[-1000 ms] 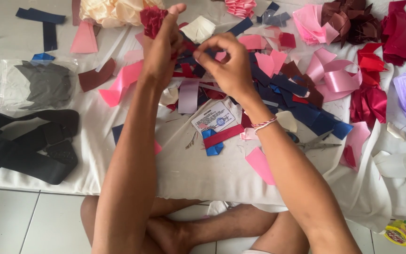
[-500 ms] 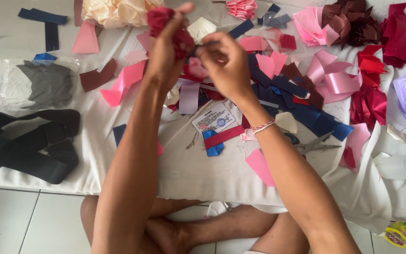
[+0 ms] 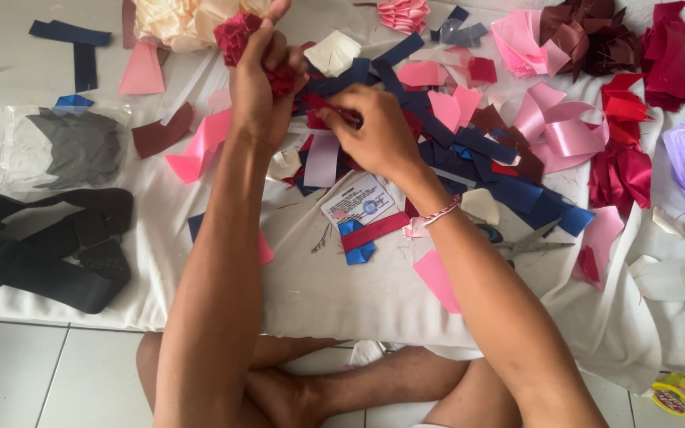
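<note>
two hands busy: left hand (image 3: 257, 79) clenched on a half-built red ribbon flower (image 3: 235, 36); right hand (image 3: 370, 131) pinches a red strip (image 3: 328, 115) mid-cloth; many cut pieces remain loose.

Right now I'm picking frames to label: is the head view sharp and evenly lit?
Head view: soft, even daylight with faint shadows; left hand gripping the dark red ribbon flower and right hand are slightly soft; the white cloth looks bright, not blown out.

Scissors (image 3: 526, 242), black strap (image 3: 45, 250), small card (image 3: 358, 203).
</note>
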